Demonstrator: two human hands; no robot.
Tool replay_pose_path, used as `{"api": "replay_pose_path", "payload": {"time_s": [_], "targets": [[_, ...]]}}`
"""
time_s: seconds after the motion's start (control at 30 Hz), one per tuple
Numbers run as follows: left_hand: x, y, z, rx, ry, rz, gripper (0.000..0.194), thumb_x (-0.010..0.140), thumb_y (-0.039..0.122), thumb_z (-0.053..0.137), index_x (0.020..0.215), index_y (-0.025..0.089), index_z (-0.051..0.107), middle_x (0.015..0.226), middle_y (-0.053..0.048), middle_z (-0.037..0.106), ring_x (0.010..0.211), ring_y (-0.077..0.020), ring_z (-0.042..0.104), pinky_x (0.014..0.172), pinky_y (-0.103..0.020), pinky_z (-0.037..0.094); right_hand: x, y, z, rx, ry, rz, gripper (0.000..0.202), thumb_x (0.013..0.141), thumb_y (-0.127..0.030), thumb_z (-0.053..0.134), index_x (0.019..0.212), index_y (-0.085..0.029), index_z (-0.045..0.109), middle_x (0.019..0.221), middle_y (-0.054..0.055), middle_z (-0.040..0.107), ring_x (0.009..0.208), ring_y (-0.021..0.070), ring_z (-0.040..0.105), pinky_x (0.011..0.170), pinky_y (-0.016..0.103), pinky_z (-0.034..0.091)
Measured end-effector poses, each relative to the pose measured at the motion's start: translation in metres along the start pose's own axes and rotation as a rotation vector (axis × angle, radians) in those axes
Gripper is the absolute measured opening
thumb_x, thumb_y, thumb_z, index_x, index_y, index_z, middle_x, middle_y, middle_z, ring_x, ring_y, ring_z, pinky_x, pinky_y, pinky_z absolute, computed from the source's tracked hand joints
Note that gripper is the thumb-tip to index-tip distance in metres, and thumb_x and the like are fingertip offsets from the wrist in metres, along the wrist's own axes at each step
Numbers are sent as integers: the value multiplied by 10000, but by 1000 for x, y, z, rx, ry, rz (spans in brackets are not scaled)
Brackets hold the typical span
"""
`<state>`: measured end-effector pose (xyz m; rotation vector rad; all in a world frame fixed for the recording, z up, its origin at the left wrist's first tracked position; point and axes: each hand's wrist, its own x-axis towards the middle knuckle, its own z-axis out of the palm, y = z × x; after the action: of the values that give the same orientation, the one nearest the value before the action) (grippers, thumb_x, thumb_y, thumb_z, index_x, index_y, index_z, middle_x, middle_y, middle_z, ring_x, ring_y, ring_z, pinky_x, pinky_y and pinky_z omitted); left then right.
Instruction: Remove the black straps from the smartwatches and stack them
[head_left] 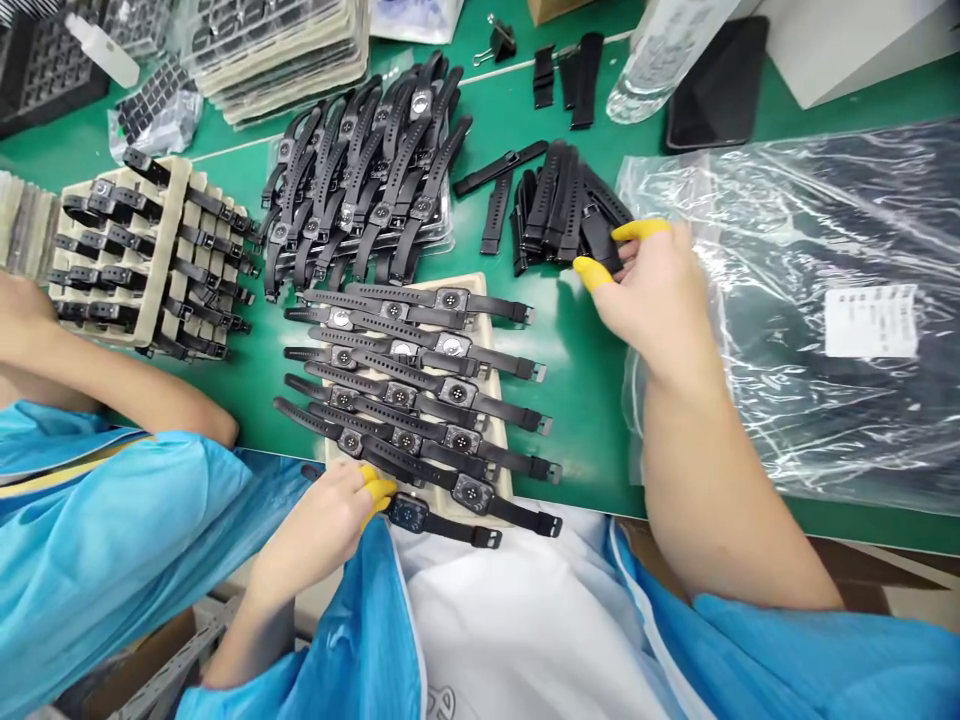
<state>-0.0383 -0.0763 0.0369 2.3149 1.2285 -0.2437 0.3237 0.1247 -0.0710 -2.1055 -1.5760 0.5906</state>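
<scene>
My left hand (326,515), with yellow finger cots, is closed at the left side of a black smartwatch (409,512) at the near edge of a cream tray (495,400). Its strap runs out to the right, buckle end free. Across that tray lie several more smartwatches (459,392) in slanting rows, mostly back side up. My right hand (660,290) is at a pile of black watch straps (559,205), its yellow-capped thumb and forefinger on either side of a strap (600,240) at the pile's right edge.
Behind the tray stands a stack of strapped watches (367,180). A co-worker's arm (112,370) reaches in at the left, near a rack of watches (157,260). Plastic-wrapped sheeting (795,400) covers the right side. A bottle (667,50) and phone (716,90) are at the back.
</scene>
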Motion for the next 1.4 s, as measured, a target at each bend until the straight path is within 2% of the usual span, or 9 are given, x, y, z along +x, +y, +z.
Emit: {"api": "replay_pose_path", "payload": {"time_s": [0.13,0.33,0.5,0.7,0.87,1.03,1.1,1.23,1.4], "targets": [[-1,-2,13,129,117,-20,250,938,25,444,822,189,594,848,-68,628,828,-246,559,756,-380,501,2,6,2,16,19,35,345,915,-312,673,1214,-152,608,1059,110,612,778,180,515,818,403,446],[5,-3,14,234,289,15,272,935,15,451,765,203,549,807,-59,570,818,-243,496,795,-381,476,0,4,0,21,5,61,305,891,-264,677,1162,-146,606,917,57,598,785,187,504,812,406,430],[10,-2,11,299,267,40,246,916,20,503,755,199,552,790,-58,568,807,-243,485,773,-375,464,1,2,1,43,8,76,169,840,-253,690,934,-216,555,760,-22,534,692,179,483,775,396,436],[9,-5,5,284,383,85,238,890,8,499,771,203,566,767,-59,570,794,-244,493,737,-376,468,0,-4,-3,53,-5,77,212,835,-197,687,869,-235,481,724,-38,515,654,159,465,728,367,388],[9,-12,23,213,519,78,159,949,82,562,1053,186,623,915,-76,654,949,-256,578,947,-477,520,0,-4,-2,70,25,72,172,840,-182,692,908,-208,536,718,-36,509,652,150,455,728,363,389],[-11,-14,38,240,714,-15,185,918,107,650,1069,204,608,1077,-114,662,1093,-286,592,953,-485,533,4,8,2,143,225,-25,154,855,-203,673,979,-182,584,786,-5,528,694,154,503,730,354,447],[-25,-12,37,245,630,-56,186,910,86,635,1062,191,615,1057,-117,672,1042,-281,599,870,-434,541,6,12,3,195,384,-114,158,845,-187,665,972,-179,572,922,58,562,774,165,552,748,359,481],[-43,-5,35,379,310,-210,221,861,35,563,995,163,683,1070,-142,700,1015,-311,589,779,-422,513,6,8,2,384,638,-304,157,887,-189,604,999,-215,496,1110,140,561,1003,234,621,755,388,532],[-35,5,33,521,200,-268,57,802,133,666,754,160,677,968,-173,679,961,-346,569,746,-436,494,-7,-18,7,796,672,-548,99,1008,-300,528,1019,-243,447,959,80,643,938,236,715,898,486,536]]}}
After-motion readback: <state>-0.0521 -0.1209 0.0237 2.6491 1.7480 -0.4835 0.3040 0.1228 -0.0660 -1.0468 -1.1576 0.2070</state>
